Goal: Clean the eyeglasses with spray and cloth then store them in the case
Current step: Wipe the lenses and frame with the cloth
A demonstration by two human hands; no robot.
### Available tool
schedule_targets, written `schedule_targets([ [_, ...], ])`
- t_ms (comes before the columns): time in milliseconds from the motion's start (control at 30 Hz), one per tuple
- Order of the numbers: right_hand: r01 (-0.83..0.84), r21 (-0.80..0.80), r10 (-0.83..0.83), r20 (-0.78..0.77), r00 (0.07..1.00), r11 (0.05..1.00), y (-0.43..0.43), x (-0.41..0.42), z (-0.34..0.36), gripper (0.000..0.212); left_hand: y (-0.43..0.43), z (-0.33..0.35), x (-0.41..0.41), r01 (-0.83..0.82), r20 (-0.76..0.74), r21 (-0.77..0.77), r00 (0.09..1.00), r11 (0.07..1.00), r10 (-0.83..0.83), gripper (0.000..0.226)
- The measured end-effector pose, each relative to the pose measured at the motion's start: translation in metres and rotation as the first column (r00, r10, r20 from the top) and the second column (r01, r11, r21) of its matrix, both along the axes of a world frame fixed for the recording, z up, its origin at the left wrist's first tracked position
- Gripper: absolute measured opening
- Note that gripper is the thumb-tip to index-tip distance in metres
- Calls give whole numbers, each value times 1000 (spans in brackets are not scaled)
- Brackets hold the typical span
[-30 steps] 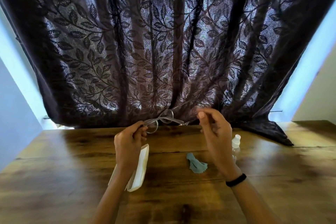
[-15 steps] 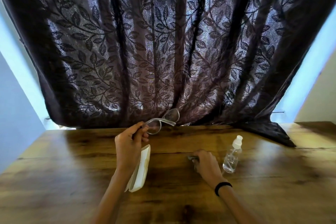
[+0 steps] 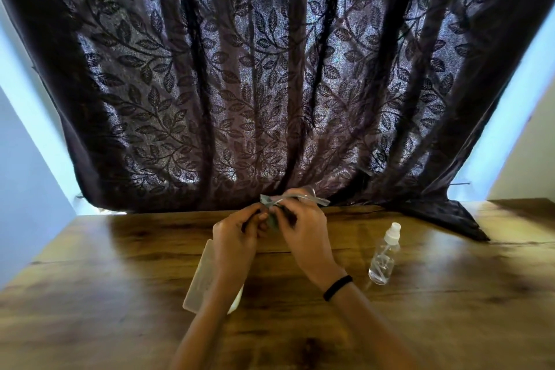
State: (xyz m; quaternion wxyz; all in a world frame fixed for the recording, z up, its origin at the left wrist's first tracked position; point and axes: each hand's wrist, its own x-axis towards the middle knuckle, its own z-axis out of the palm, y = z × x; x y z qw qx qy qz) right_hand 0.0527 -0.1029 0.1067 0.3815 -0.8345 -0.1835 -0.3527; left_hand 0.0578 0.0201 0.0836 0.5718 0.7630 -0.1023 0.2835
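The spray bottle stands upright; the case hides its contents.

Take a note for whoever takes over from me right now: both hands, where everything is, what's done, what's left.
Left hand: grips the clear-framed eyeglasses.
Right hand: pinches the small grey-green cloth against them.
The clear plastic spray bottle stands on the wooden table, right of the hands; the white case lies beneath the left forearm.
Done: cloth in hand, at the glasses.
Left: wipe, then store in case.
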Motion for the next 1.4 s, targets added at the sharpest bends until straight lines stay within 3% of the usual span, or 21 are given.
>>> schedule_targets([
  [133, 82, -102, -83, -7, 996, 991, 1, -2, -7, 15, -2, -5, -2, -16, 64, -9, 998, 1000, 16, 30],
  [200, 72, -81, -74, -23, 997, 994, 1, -2, -7, 17, -2, -7, -2, -35, 78, -31, 996, 999, 37, 33],
  [300, -127, 89, 134, -79, 988, 988, 3, -6, -5, 22, 1, -5, -2, -97, 112, -16, 989, 995, 98, 42],
  [367, -207, 118, 220, -109, 969, 971, -2, -7, -3, 22, 4, -6, -1, -110, 125, -4, 986, 994, 110, 48],
  [533, 50, -144, -54, -30, 998, 988, -13, -7, -3, 17, 2, -5, -3, -59, 123, 36, 991, 998, 54, 65],
  [633, 120, -148, -118, 26, 993, 982, -10, -8, -1, 19, -2, -2, -3, -22, 192, 53, 981, 998, 12, 54],
  [867, -206, 48, 209, -80, 975, 977, -3, -9, 5, 19, 5, -2, -2, -59, 204, 8, 977, 998, 57, 43],
  [933, -229, 68, 236, -130, 963, 971, -6, -10, 6, 20, 5, -1, -4, -72, 209, 12, 976, 997, 68, 40],
  [1000, -184, -34, 178, -124, 976, 982, -12, -12, 5, 23, 4, 1, -7, -82, 196, -8, 977, 997, 82, 42],
  [1100, 38, -283, -36, 15, 999, 958, -15, -19, 6, 22, 5, 4, -6, -74, 215, -15, 974, 997, 75, 43],
  [1233, 136, -264, -116, 88, 989, 955, -11, -21, 13, 22, 4, 10, -5, -15, 195, 10, 981, 1000, 13, 38],
  [1400, 162, -232, -152, 58, 987, 959, -4, -17, 17, 26, 5, 9, -9, 37, 196, 20, 980, 999, -40, 43],
])
